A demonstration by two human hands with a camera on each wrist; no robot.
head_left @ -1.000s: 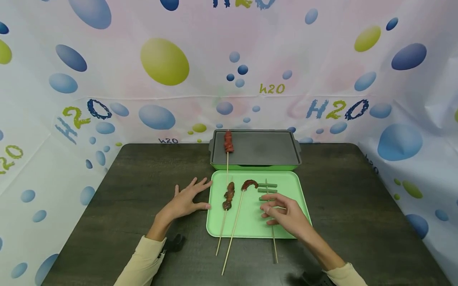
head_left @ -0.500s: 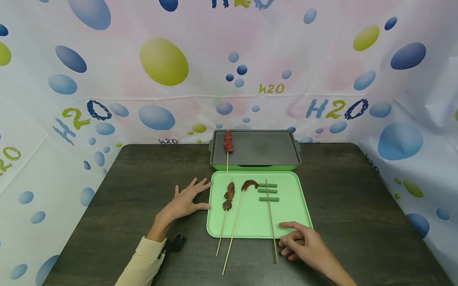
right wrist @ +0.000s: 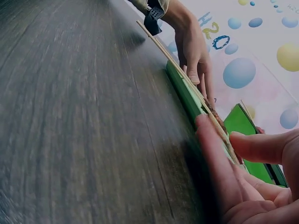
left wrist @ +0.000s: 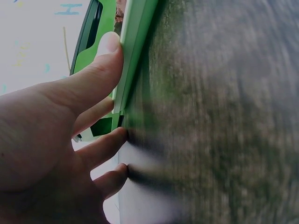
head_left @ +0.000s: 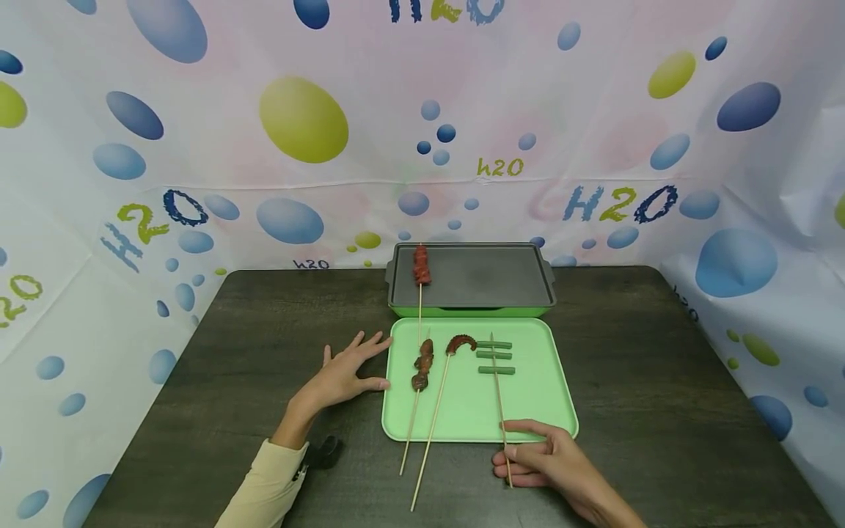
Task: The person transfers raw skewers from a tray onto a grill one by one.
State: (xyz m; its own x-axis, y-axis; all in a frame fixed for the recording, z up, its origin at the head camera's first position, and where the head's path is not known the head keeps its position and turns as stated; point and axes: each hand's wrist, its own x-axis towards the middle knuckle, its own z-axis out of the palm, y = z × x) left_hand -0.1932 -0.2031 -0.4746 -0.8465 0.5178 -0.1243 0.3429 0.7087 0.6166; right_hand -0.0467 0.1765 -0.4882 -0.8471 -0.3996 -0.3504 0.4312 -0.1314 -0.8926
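My right hand (head_left: 551, 466) pinches the bare lower stick of a green bean skewer (head_left: 496, 369), just past the front edge of the light green tray (head_left: 541, 403). Three green pieces cross that stick at its far end, over the tray. In the right wrist view, thumb and fingers (right wrist: 254, 147) close about the thin stick. My left hand (head_left: 339, 374) lies with fingers spread at the tray's left edge. Its thumb (left wrist: 110, 44) touches the tray rim (left wrist: 133, 56) in the left wrist view, while other fingertips reach the table.
A brown meat skewer (head_left: 422, 365) and a curled octopus tentacle skewer (head_left: 460, 342) lie on the tray, sticks overhanging the front. Behind stands a green grill with a dark plate (head_left: 488, 275), bearing a red meat skewer (head_left: 421, 265). A printed curtain (head_left: 370, 147) backs the dark table (head_left: 634, 367).
My right hand has drawn back from above the green pieces toward the front, then moved left onto the stick's lower end and taken hold. The left hand stays at the tray's edge.
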